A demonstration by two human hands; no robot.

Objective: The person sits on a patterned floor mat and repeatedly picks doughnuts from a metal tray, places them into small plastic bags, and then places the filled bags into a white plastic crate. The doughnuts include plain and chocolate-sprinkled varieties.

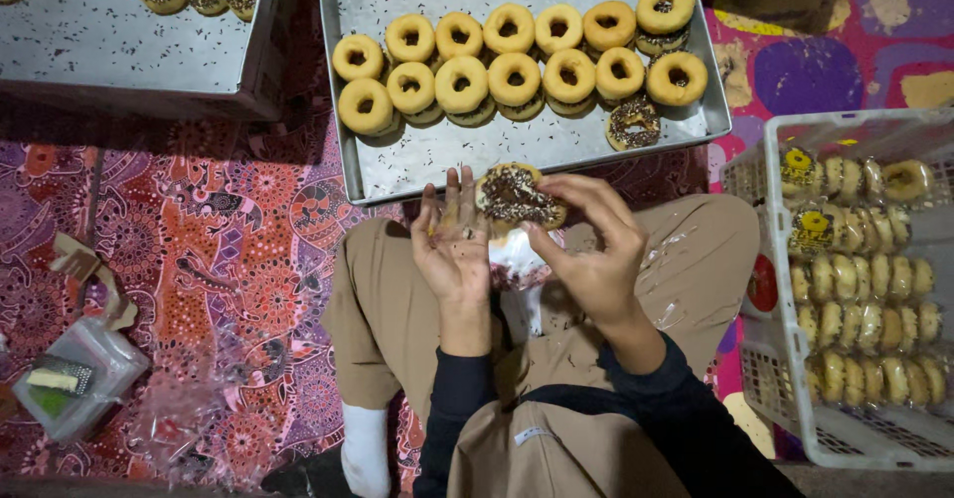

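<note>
While sitting over the metal tray [397, 175], pinching a sprinkled doughnut [514, 198] with right hand [586, 249], left hand [452, 245] spread open beside it.

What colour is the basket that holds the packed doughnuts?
White plastic basket, seen in the head view, at the person's right.
</note>
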